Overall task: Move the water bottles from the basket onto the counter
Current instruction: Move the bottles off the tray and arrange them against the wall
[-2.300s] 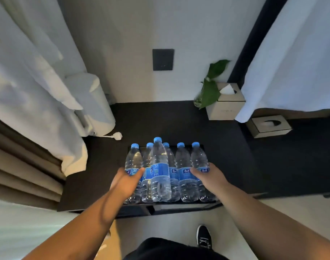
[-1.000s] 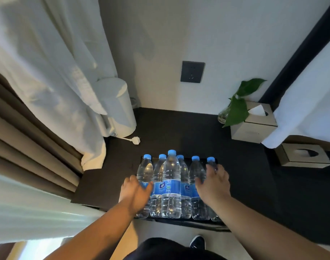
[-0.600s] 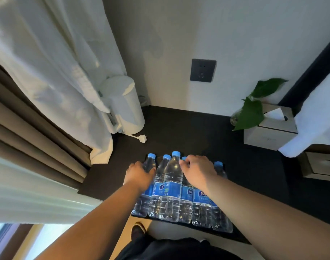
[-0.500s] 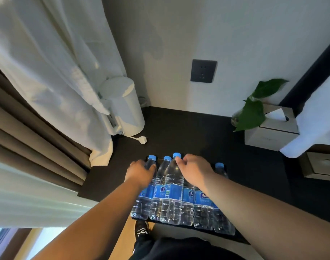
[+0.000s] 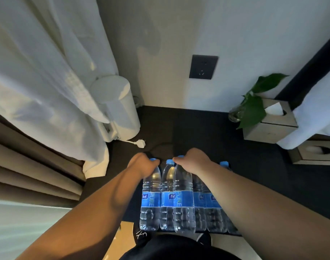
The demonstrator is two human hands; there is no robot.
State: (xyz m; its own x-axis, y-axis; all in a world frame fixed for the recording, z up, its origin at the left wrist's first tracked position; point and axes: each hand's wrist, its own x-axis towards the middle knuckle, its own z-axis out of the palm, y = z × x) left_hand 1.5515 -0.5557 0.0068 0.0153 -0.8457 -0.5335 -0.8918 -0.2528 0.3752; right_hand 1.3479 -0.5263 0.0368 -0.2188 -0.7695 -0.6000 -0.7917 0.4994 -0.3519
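Nearest the camera, the water bottles (image 5: 179, 199) stand packed shoulder to shoulder in a tight row at the near edge of the dark bench (image 5: 244, 166). Their bases sit low in what looks like a dark basket (image 5: 235, 234), though only a sliver of its rim shows. Both bare forearms reach in over them. The left hand (image 5: 141, 164) is curled down over the top of the leftmost bottle (image 5: 150, 199), covering most of its blue cap. The right hand (image 5: 194, 161) is closed over the caps further along the row; which bottle it holds cannot be told, since the fingers are hidden. One cap (image 5: 169, 161) shows free between the two hands.

The risk here is the crowding: lifting one bottle by its neck could drag a neighbour up or tip it, and a cap-only grip may slip.

Further back, a white plug (image 5: 139, 143) and its cord lie on the open bench where bottles might land, so a base set on it would wobble. Beyond stand a white kettle (image 5: 119, 109), a plant (image 5: 252, 106) and a tissue box (image 5: 271, 126).
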